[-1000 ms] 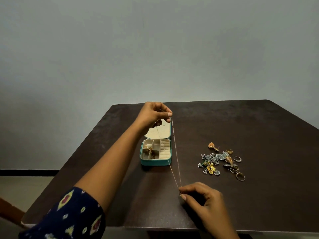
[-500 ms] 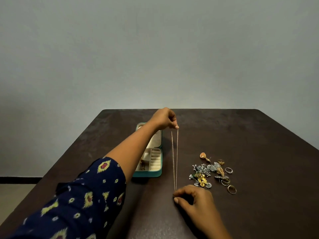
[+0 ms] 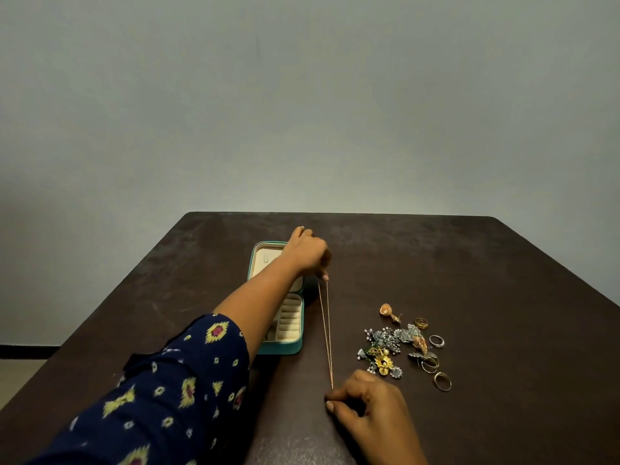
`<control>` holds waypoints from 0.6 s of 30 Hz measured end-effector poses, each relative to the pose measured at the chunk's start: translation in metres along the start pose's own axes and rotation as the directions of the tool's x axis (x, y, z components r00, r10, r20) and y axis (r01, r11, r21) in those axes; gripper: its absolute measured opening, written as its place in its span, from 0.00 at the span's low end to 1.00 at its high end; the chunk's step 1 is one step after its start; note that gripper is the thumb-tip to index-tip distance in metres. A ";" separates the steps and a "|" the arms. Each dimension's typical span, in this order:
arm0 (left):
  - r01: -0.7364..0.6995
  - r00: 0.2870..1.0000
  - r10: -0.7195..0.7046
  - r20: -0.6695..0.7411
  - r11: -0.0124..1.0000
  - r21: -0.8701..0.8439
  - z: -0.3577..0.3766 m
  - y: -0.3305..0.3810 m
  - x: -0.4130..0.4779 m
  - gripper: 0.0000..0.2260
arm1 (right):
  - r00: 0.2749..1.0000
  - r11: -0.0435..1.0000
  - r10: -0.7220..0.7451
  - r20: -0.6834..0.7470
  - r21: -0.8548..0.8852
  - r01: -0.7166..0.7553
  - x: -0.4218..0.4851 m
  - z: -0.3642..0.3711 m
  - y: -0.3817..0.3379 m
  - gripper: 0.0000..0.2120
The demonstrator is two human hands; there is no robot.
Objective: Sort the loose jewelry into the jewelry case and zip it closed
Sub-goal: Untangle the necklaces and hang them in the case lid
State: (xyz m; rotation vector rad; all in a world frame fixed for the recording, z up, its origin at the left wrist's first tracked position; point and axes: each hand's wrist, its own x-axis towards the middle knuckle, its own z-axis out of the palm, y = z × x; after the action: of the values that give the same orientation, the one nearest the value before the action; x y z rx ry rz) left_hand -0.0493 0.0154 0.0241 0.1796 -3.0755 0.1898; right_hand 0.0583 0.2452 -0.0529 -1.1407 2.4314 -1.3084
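A thin gold chain [image 3: 326, 333] is stretched taut as two strands over the dark table [image 3: 503, 297]. My left hand [image 3: 307, 251] pinches its far end just right of the open teal jewelry case [image 3: 288, 347]. My right hand [image 3: 369, 402] pinches the near end close to the table's front. The case lies open with a cream lining and ring rolls; my left forearm hides much of it. A pile of loose jewelry [image 3: 397, 347] lies right of the chain, with silver and gold earrings and several rings [image 3: 442, 380].
A gold earring [image 3: 387, 311] lies apart at the far end of the pile. A plain grey wall stands behind the table. The table's left edge drops to a pale floor [image 3: 20, 374].
The chain has come down from a raised slant to lie straight and low beside the case. My left hand moved right and lower; the camera tilted and shifted, so the case sits further left.
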 end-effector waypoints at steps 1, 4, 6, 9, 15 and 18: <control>-0.002 1.000 0.001 0.019 1.000 0.024 0.002 0.000 0.001 0.15 | 1.000 1.000 0.001 0.004 0.003 -0.001 0.000 0.000 -0.001 0.09; -0.004 0.998 0.000 0.067 0.998 0.063 0.009 0.000 0.003 0.15 | 1.000 1.000 -0.002 0.002 0.015 0.002 0.001 0.001 0.001 0.11; -0.010 0.997 0.003 0.081 0.996 0.084 0.011 0.001 0.004 0.16 | 1.000 1.000 0.006 0.007 0.022 -0.006 0.001 0.000 0.000 0.08; -0.017 0.996 0.007 0.089 0.993 0.117 0.013 0.002 0.003 0.17 | 1.000 1.000 0.002 0.009 0.006 -0.002 0.001 -0.001 -0.001 0.08; -0.004 0.997 -0.007 0.079 0.989 0.146 0.012 0.002 0.001 0.19 | 0.999 1.000 0.022 0.025 -0.006 -0.022 0.001 -0.002 -0.004 0.08; 0.015 1.000 -0.016 0.013 0.994 0.110 0.011 0.001 -0.003 0.20 | 0.999 1.000 0.025 0.023 -0.005 -0.025 -0.002 -0.004 -0.005 0.12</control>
State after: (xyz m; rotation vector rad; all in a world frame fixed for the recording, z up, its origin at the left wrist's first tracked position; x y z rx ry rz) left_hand -0.0468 0.0155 0.0132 0.2105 -3.0781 0.3594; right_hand 0.0602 0.2473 -0.0468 -1.1160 2.4263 -1.2760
